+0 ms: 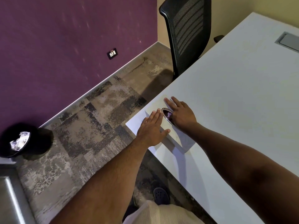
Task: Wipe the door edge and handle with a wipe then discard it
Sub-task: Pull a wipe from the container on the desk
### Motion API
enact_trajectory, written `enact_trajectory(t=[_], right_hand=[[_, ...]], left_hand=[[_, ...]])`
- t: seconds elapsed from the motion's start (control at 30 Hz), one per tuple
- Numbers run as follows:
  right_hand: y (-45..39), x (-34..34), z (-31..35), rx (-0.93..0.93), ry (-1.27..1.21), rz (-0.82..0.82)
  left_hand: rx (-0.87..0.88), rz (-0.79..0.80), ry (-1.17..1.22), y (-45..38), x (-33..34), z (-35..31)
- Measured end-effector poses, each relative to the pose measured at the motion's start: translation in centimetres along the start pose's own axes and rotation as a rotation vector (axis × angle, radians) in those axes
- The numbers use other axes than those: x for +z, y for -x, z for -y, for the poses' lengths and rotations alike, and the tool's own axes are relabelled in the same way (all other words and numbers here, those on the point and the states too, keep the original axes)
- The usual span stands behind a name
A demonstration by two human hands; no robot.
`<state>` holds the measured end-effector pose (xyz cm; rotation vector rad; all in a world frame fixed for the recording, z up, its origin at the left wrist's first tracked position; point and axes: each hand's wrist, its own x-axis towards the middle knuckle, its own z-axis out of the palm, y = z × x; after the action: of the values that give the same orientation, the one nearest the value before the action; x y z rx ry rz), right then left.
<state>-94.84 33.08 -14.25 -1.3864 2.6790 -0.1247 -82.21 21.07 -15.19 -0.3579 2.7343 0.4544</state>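
Note:
A pale wipe box (171, 136) with an oval metal-rimmed opening (166, 115) sits at the near left corner of the white table (242, 94). My left hand (152, 130) lies flat on the box's left side, fingers together and holding nothing. Over the opening rests my right hand (179, 113), two fingers stretched out flat and the others dipping into the hole. Whether those fingers pinch a wipe is hidden. A black bin (21, 139) with crumpled white wipes in it stands on the floor at the far left. No door is in view.
A black mesh office chair (186, 34) stands at the table's far left side. A purple wall (64, 46) with a socket (112, 53) runs along the patterned carpet (97, 118). A grey metal surface (11, 199) fills the lower left corner. A grey cable hatch (289, 41) is set into the table.

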Motion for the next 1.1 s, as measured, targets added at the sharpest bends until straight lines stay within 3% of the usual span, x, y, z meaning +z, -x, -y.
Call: enact_trajectory(t=[0.27,0.4,0.53,0.63,1.1], right_hand=[[-0.5,0.2,0.5,-0.055,0.017,0.000],[-0.5,0.2,0.3,-0.179,0.175,-0.021],[-0.3,-0.1,0.4,-0.194,0.121,-0.029],[-0.4,-0.2,0.3,-0.243,0.257,0.034],[-1.5,0.0,0.6,-0.262,0.398,0.077]], left_hand=[[0.003,-0.003,-0.001,-0.1,0.3,0.1],[0.003,0.002,0.004,-0.1,0.3,0.1],[0.007,0.003,0.008,0.0,0.2,0.2],[0.013,0.011,0.013,-0.1,0.3,0.2],[-0.011,0.009,-0.008,-0.2,0.5,0.1]])
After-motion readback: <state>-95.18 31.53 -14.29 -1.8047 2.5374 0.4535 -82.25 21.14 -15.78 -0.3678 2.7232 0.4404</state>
